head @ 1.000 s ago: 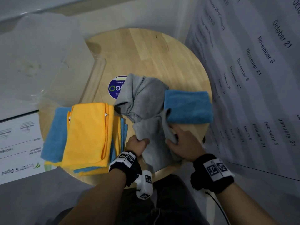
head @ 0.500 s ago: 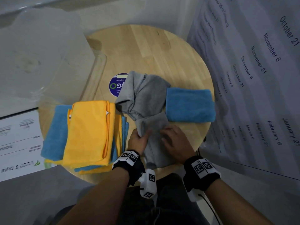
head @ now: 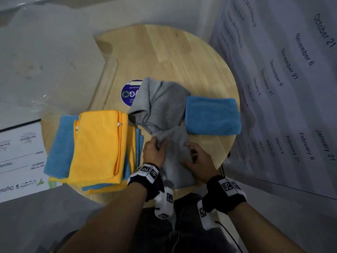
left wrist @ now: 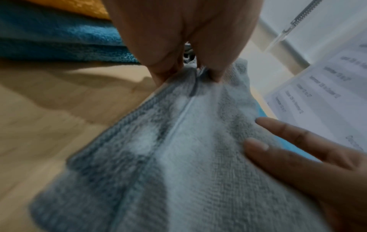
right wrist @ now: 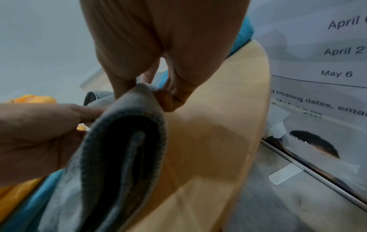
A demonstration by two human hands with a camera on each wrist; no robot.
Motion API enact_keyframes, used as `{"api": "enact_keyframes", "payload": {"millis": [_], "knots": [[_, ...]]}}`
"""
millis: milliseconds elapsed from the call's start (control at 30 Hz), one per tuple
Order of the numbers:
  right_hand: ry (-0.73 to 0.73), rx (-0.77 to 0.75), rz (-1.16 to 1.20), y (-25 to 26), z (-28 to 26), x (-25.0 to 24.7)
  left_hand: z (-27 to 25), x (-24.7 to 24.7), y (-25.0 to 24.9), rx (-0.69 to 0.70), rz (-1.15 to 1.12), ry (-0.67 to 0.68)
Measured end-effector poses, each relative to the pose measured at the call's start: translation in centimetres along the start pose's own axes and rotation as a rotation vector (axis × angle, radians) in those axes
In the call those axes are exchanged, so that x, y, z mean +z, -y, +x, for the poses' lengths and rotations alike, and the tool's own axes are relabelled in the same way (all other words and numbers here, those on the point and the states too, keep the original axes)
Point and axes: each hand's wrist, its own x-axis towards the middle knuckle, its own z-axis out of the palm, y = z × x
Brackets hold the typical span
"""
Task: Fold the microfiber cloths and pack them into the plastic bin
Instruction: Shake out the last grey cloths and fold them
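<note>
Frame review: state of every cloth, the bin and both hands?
grey cloth: crumpled, unfolded, on table
blue cloth: folded, lying beside grey cloth
yellow and blue stack: flat pile, unfolded
plastic bin: no cloths inside
left hand: pinches grey cloth
right hand: grips grey cloth

A round wooden table (head: 164, 57) bears a purple round sticker (head: 128, 93) near its middle. Off its right edge hangs a large printed sheet of dates (head: 291, 73); off its left edge lies a white printed board (head: 20, 161) on grey floor (head: 36, 216).
</note>
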Motion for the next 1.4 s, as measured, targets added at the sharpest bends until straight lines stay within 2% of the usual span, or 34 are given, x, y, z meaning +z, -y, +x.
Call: {"api": "enact_keyframes", "payload": {"millis": [67,167,233,300,333,433,467,500,667,767,833,933,1000,1033,1100,1133,1267,1400], "knots": [[-0.002,-0.047,-0.024,-0.3,-0.3,-0.1,0.2,-0.2,0.0,-0.055,-0.041,0.000],[-0.018,-0.217,-0.389,-1.2,-0.3,0.1,0.4,-0.3,-0.4,-0.078,0.023,-0.006],[0.047,-0.311,-0.646,-1.3,0.0,0.6,0.0,-0.5,-1.4,-0.006,0.102,-0.069],[0.108,-0.375,-0.834,-0.9,0.4,0.9,-0.8,-0.5,-2.8,0.160,0.341,-0.205],[0.128,-0.402,-0.901,-0.9,0.6,1.2,-1.3,-0.2,-3.5,0.256,0.479,-0.202],[0.181,-0.424,-1.045,-1.8,0.7,1.7,-1.8,1.4,-3.1,0.468,0.771,0.105],[0.170,-0.419,-1.057,-2.2,0.5,1.8,-1.6,1.7,-2.4,0.500,0.822,0.157],[0.155,-0.416,-1.055,-2.7,0.1,1.9,-1.3,1.6,-1.9,0.510,0.838,0.149],[0.135,-0.466,-1.026,-5.3,-3.5,2.2,0.2,0.8,-0.3,0.521,0.969,0.041],[0.091,-0.579,-1.025,-5.7,-3.8,1.4,0.4,0.8,-1.3,0.469,0.978,0.004],[-0.013,-0.585,-1.035,-4.9,-2.4,-0.3,0.7,1.3,-3.3,0.460,0.953,-0.004],[-0.290,-0.459,-0.994,-3.6,1.1,-4.2,1.5,3.0,-6.3,0.655,0.831,0.002],[-0.424,-0.322,-0.931,-3.1,3.2,-6.8,2.3,4.3,-7.7,0.769,0.784,0.076],[-0.439,-0.255,-0.924,-2.9,4.1,-7.9,2.6,4.9,-8.2,0.752,0.812,0.158],[-0.397,-0.158,-0.956,-3.0,5.4,-9.5,3.3,5.9,-9.0,0.727,0.896,0.260],[-0.361,-0.126,-0.977,-2.9,5.9,-10.0,3.5,6.2,-9.4,0.742,0.923,0.271],[-0.213,-0.155,-1.045,-2.7,6.9,-11.7,3.5,7.5,-10.9,0.841,0.965,0.280],[-0.063,-0.242,-0.744,0.5,6.4,-13.5,3.2,7.6,-12.7,0.827,0.793,0.340]]}}
